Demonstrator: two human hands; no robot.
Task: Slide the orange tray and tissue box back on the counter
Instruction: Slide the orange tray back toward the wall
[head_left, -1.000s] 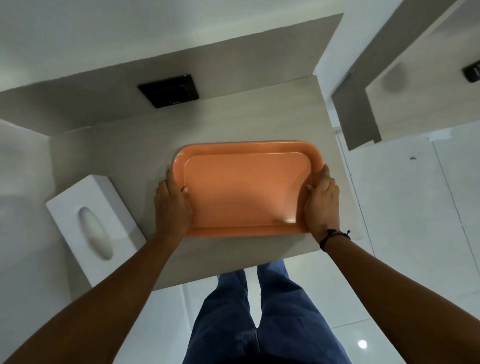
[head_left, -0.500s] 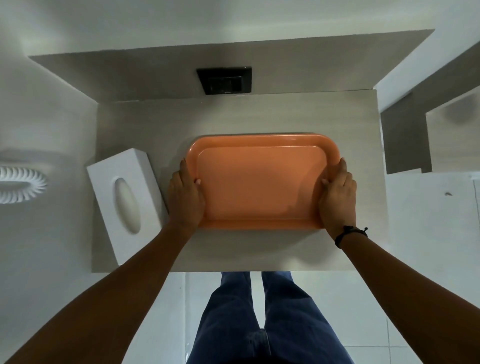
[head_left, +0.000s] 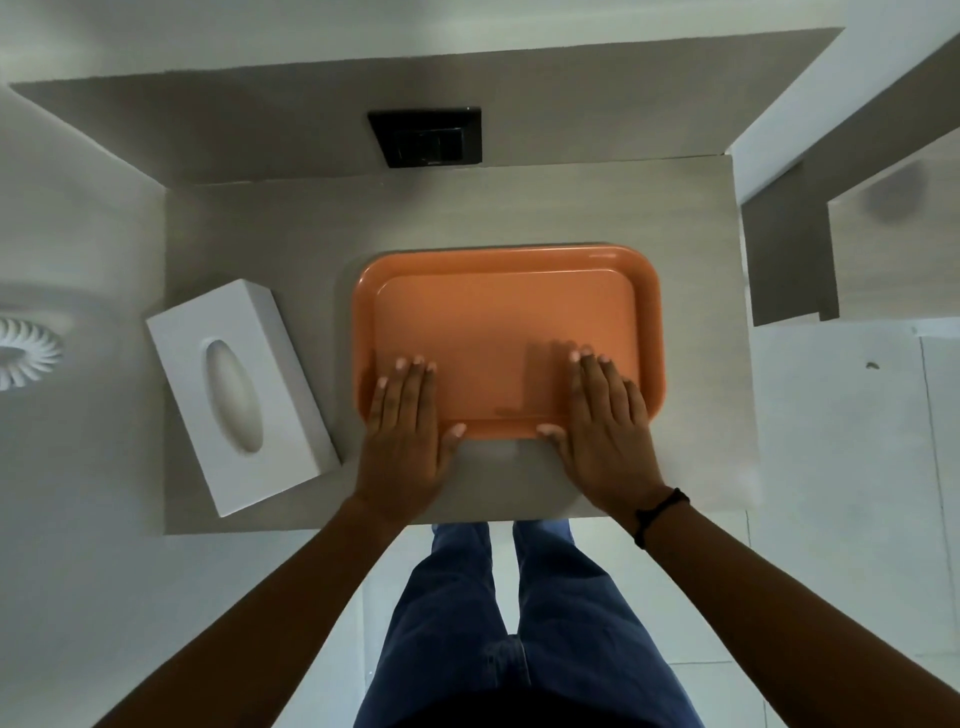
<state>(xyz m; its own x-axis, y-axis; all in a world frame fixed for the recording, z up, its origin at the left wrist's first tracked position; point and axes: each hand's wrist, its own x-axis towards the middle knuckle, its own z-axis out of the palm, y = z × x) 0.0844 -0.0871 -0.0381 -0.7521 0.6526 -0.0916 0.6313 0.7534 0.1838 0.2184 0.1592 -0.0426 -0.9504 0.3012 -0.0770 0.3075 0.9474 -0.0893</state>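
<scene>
- Our left hand (head_left: 402, 426) lies flat, palm down, on the near-left corner of the orange tray (head_left: 506, 332). Fingers are straight and together, and the thumb runs along the near rim.
- Our right hand (head_left: 605, 426) mirrors it on the near-right corner, also flat and spread. Neither hand grips anything; both are just pressing on the tray.
- The tray sits around the middle of the worktop (head_left: 270, 223), slightly toward 3 o'clock, with its long side across our view.
- A band of bare worktop shows between the tray's far rim and the back wall at 12 o'clock, below the black wall plate (head_left: 426, 137).
- We judge the tray push as under way or nearly finished. Whether it is far enough back depends on the intended spot, which we cannot tell.
- The tissue box (head_left: 241, 395) lies at 9 o'clock from the tray, just beside our left hand. We cannot tell whether they touch.
- The box is skewed: its near end points toward 5 o'clock and reaches close to the front edge of the worktop. It lies nearer the front edge than the tray.
- Neither hand is on the box, so we read that half of the task as not yet done.
- Still to do, in our judgement: finish or release the tray, move a hand to the box, then push it toward 12 o'clock.
- The box has free worktop behind it.
</scene>
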